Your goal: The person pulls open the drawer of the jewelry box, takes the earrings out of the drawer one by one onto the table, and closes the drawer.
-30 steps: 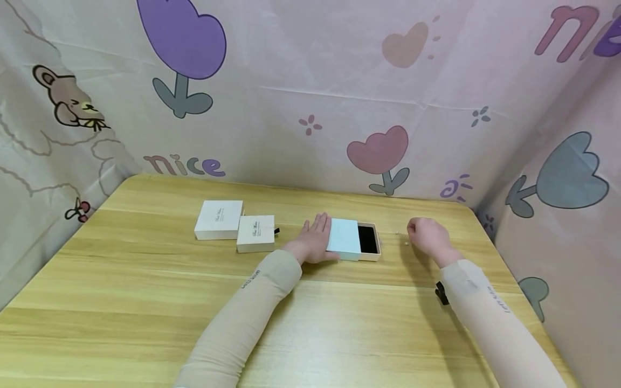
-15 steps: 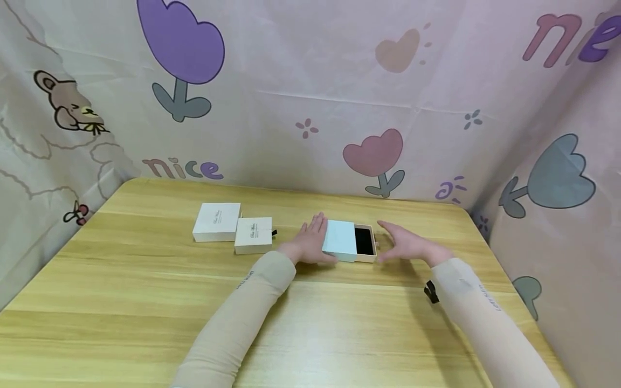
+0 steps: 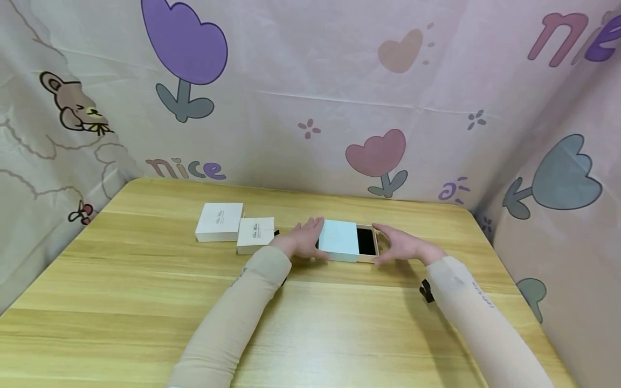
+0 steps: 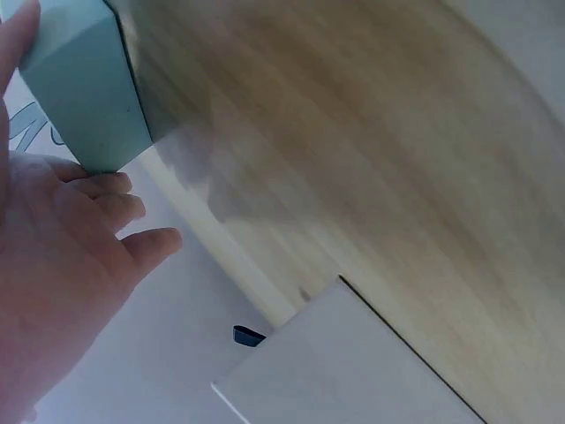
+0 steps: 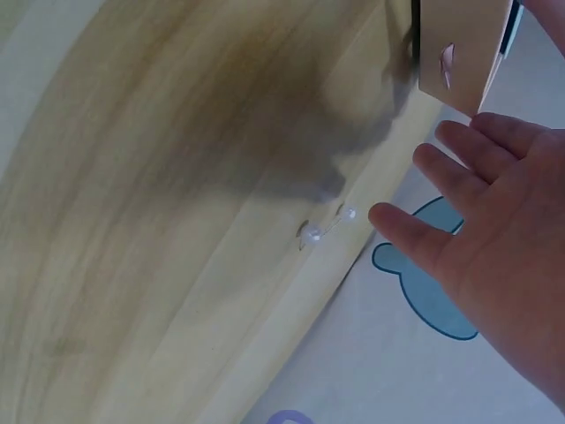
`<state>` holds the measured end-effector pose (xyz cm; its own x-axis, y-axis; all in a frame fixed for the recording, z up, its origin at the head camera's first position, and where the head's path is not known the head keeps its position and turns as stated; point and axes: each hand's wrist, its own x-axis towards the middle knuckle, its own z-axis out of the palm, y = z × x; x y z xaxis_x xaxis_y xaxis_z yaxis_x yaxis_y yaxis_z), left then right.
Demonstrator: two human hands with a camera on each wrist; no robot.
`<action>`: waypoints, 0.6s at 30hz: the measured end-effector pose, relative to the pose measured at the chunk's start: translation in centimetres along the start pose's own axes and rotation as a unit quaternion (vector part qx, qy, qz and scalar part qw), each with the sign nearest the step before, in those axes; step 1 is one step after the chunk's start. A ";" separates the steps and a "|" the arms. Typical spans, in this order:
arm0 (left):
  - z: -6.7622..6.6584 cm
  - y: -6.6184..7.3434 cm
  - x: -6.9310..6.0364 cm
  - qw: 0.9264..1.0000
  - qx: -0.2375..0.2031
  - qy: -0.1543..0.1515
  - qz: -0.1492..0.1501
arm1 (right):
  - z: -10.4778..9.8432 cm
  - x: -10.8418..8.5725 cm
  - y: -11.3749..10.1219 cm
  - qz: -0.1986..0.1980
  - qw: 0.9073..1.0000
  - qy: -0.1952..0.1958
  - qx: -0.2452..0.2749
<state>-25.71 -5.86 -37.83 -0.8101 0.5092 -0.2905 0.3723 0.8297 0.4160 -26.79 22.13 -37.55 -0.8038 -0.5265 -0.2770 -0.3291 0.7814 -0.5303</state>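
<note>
A pale blue box sleeve lies on the table with its cream drawer partly out to the right, showing a black lining. My left hand spans the sleeve's left end, thumb at the near side and fingers at the far side. My right hand spans the drawer's right end, thumb and index finger at its two corners. In the right wrist view, a small ribbon tab shows on the drawer's end, and two small clear beads or earrings lie on the table near the right hand.
Two white boxes with printed lids stand to the left, a larger one and a smaller one touching it, the smaller with a black tab. A patterned curtain hangs behind the table.
My right hand has uncurled and moved left to the drawer's end. My left hand has shifted slightly left, from the sleeve's top edge to round its left end.
</note>
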 end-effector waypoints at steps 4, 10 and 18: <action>0.0 0.1 -0.1 1.000 -0.010 -0.006 -0.009 | -0.1 -0.1 0.0 0.001 1.000 0.008 0.012; 0.0 0.3 -0.1 1.000 -0.011 -0.009 -0.015 | 0.0 0.2 0.0 0.001 1.000 0.010 0.005; -0.1 0.4 -0.1 1.000 -0.009 -0.007 -0.015 | 0.2 0.6 -0.4 0.003 1.000 0.011 0.008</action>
<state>-25.50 -5.56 -37.59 -0.8143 0.4870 -0.3158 0.3387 0.8405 0.4230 -27.03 21.41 -37.64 -0.8166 -0.5143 -0.2620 -0.3167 0.7787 -0.5416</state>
